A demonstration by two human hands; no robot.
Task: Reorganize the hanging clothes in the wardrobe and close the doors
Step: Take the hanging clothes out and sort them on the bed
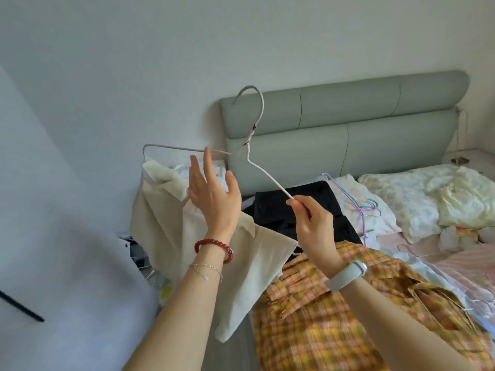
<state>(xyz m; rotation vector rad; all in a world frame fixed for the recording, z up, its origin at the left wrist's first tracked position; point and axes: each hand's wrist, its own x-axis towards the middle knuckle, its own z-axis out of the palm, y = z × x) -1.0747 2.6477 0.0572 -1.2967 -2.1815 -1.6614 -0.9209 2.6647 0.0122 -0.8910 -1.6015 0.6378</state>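
A person holds a thin white wire hanger [250, 145] above a cluttered bed [442, 253], the right hand [313, 226] pinching its sloping right arm between thumb and fingers while the left hand [214, 194], fingers spread wide, reaches toward the hanger's left arm and grips nothing. A cream garment [187, 236], matte and softly creased, hangs from the hanger's left end and drapes onto the bed. The load looks lopsided: held by one arm only, the cloth could slide off the smooth wire, or the thin frame could twist. Nearby lie an orange plaid garment [321, 317], dark clothing [294, 207] and pastel hangers [359, 204] before a padded grey-green headboard [348, 116]. No wardrobe is in view.
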